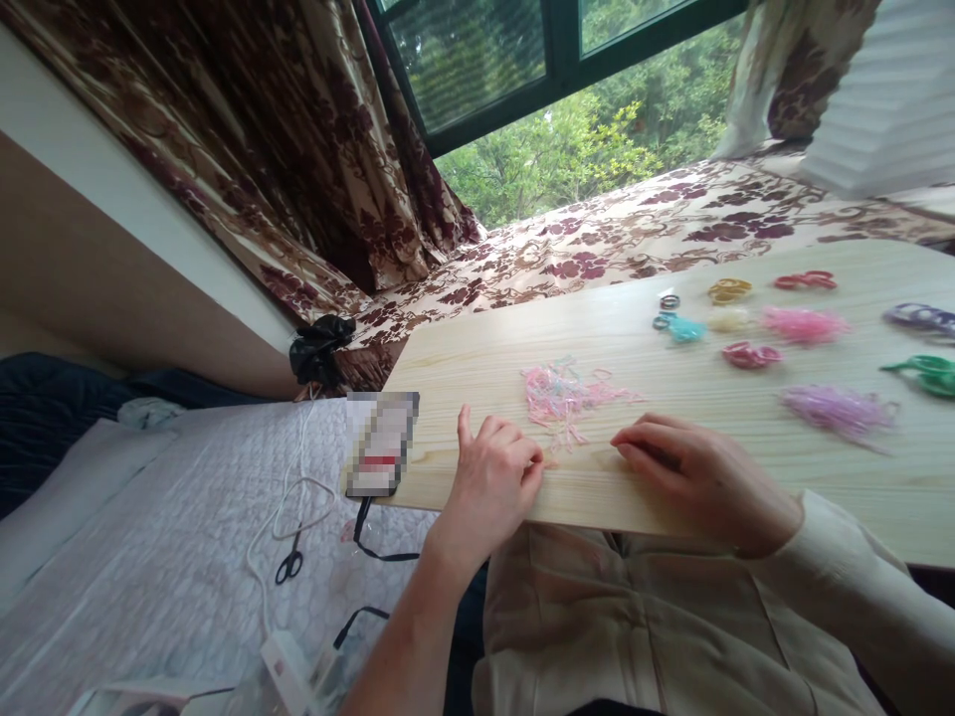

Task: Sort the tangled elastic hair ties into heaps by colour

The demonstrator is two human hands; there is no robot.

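A loose pile of thin pink and pale blue strands (pixel 559 393), which look like small elastic bands, lies on the wooden tabletop (pixel 477 348). My left hand (pixel 496 462) rests at the near edge, left of the pile. Its thumb and forefinger press together, while the little finger sticks up. A faint peach sliver shows by those fingertips, too small to name. To the right of the pile, my right hand (pixel 693 477) hovers low or rests on the board, fingers drawn together with the tips pinched. Whatever its fingertips hold, if anything, is hidden.
Pink (pixel 804 325), lilac (pixel 840 413) and turquoise bundles (pixel 682 329) lie to the right, with green ties (pixel 932 375) and red ties (pixel 806 280). A phone (pixel 384 445) with a cable sits at the left edge. Scissors (pixel 289 565) lie on the bed (pixel 186 527).
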